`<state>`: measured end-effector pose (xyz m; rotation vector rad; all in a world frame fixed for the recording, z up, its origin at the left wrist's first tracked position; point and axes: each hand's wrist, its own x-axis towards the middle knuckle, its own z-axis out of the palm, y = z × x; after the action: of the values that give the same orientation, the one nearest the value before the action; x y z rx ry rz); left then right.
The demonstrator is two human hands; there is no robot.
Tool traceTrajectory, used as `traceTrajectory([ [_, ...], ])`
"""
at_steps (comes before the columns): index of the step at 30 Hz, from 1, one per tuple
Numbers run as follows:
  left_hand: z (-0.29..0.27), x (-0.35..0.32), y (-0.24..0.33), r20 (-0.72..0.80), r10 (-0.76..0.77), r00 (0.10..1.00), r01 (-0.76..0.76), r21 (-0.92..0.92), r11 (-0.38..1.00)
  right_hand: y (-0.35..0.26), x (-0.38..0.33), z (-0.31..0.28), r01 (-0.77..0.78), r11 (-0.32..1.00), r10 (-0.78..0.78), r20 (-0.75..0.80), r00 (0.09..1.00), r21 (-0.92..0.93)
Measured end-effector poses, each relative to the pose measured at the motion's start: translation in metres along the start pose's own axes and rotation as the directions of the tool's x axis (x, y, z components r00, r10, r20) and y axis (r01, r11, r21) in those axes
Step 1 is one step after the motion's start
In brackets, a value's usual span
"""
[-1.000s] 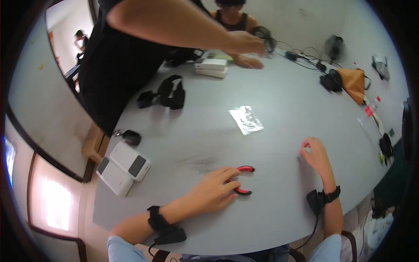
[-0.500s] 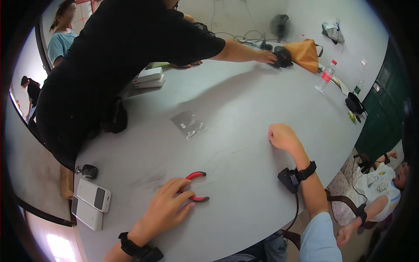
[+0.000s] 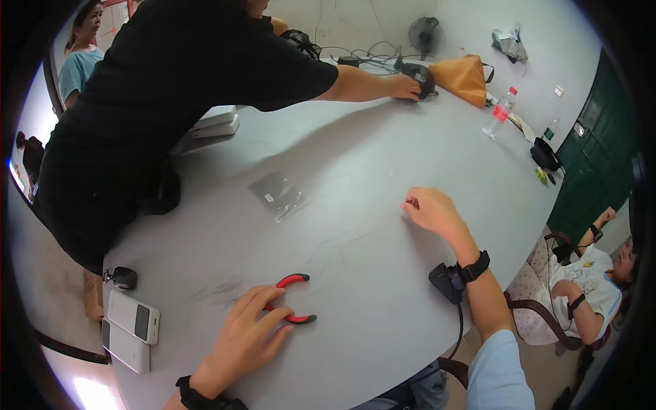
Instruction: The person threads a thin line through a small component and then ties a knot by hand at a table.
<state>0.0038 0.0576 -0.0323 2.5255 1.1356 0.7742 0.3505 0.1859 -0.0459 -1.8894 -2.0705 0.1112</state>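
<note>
My left hand (image 3: pixel 253 329) lies over a pair of pliers (image 3: pixel 298 318) with red and black handles. Its fingers are stretched out and apart, touching the pliers. The handles spread out past the fingertips; the hand hides the jaws. My right hand (image 3: pixel 432 210) is held at the right-middle of the table, its fingers curled together. A small dark spot shows between thumb and forefinger, too small to name. Between the hands, farther back, a clear plastic bag (image 3: pixel 279 197) with a small white label lies flat. A black device (image 3: pixel 447 281) with a cable is strapped at my right wrist.
Two white power banks (image 3: pixel 134 316) and a black key fob (image 3: pixel 124 277) lie at left. A co-worker in black (image 3: pixel 171 82) leans across, one hand on a black object (image 3: pixel 425 80). An orange bag (image 3: pixel 461 78), bottle (image 3: pixel 501 115) and black pouch (image 3: pixel 544 155) line the far right.
The whole view has shifted slightly. My right fingers have turned a little, baring a small gap at the thumb. The pliers' handles stand slightly wider apart. The seated person at right has raised a forearm.
</note>
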Motion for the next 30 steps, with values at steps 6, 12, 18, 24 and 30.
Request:
traceTrajectory([
  [6, -0.003, 0.002, 0.003, 0.017, 0.012, 1.0, -0.013, 0.031, 0.999, -0.001, -0.001, -0.001, -0.013, 1.0, 0.014, 0.041, 0.999, -0.01],
  [12, -0.005, 0.002, 0.005, 0.019, 0.002, 1.0, -0.003, 0.023, 1.0, -0.002, -0.002, 0.0, -0.02, 0.999, 0.019, 0.052, 0.998, 0.03],
  [18, -0.005, 0.005, 0.008, 0.017, -0.002, 1.0, 0.001, 0.015, 1.0, -0.002, -0.003, -0.001, -0.044, 0.999, 0.043, 0.082, 0.996, 0.003],
  [24, -0.006, 0.008, 0.01, 0.026, -0.003, 1.0, 0.003, 0.0, 1.0, 0.004, -0.004, -0.001, 0.01, 1.0, -0.01, 0.02, 1.0, 0.017],
  [30, -0.004, 0.008, 0.012, 0.027, -0.019, 0.999, 0.02, -0.003, 1.0, 0.002, -0.002, -0.001, 0.026, 0.999, -0.027, 0.033, 0.999, 0.031],
])
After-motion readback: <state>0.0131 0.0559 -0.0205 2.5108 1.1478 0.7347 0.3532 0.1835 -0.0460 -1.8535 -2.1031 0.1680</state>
